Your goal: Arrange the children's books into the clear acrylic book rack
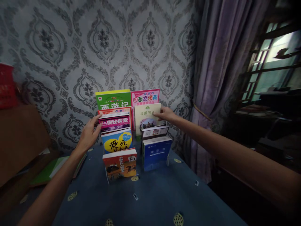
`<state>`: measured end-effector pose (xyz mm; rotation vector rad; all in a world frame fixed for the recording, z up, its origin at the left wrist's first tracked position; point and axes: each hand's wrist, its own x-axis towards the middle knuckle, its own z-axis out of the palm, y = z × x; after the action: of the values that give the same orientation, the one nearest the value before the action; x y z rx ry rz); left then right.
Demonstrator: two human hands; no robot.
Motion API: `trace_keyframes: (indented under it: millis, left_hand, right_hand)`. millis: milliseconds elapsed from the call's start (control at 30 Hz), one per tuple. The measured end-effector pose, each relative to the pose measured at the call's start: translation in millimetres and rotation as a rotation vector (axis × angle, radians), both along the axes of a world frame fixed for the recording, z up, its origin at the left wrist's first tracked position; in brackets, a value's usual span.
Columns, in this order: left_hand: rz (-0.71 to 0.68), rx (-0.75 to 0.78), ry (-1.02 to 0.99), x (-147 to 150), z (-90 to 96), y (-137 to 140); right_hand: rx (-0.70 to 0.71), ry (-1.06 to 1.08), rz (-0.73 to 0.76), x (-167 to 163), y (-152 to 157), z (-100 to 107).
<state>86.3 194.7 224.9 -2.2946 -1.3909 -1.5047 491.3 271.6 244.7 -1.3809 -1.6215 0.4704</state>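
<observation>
My right hand (166,113) pinches the upper right edge of a cream book (147,117), thumb across its cover. At the left stack, my left hand (90,130) grips the upper left corner of a purple book (116,123). Behind the purple book stand an orange-edged book (114,111) and a green book (113,99). A blue and yellow book (118,141) and a red-brown book (120,164) stand in front of it. Behind the cream book is a pink book (145,96); before it are a dark book (155,132) and a blue book (157,153).
The books stand in two upright rows on a table with a dark blue cloth (152,197), against a patterned wall (103,40). A cardboard box (21,141), a red container (6,86) and a green folder (45,172) are at left. A purple curtain (211,78) hangs at right.
</observation>
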Motion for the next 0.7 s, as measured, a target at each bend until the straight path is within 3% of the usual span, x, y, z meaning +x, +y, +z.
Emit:
trace_keyframes:
  millis: [133,233,367,567,700]
  left_hand:
    - [-0.023,0.002,-0.003,-2.8,-0.1,3.7]
    - [-0.038,-0.005,-0.01,-2.6,1.4,4.3]
    - [-0.054,-0.041,-0.018,-1.2,3.8,3.0]
    - [-0.022,-0.035,0.02,-2.6,7.9,1.9]
    - [0.124,0.089,0.108,-0.9,21.6,-3.6]
  right_hand:
    - [0.178,-0.408,-0.297,-2.0,-2.2,4.1]
    - [0.161,-0.443,-0.455,-8.2,-10.7,7.3]
    - [0.104,-0.477,-0.416,-22.7,-23.8,10.9]
    - [0.533,-0.736,-0.335,-46.0,-37.3,16.8]
    - [0.631,-0.88,-0.275,-55.4,-36.4,25.2]
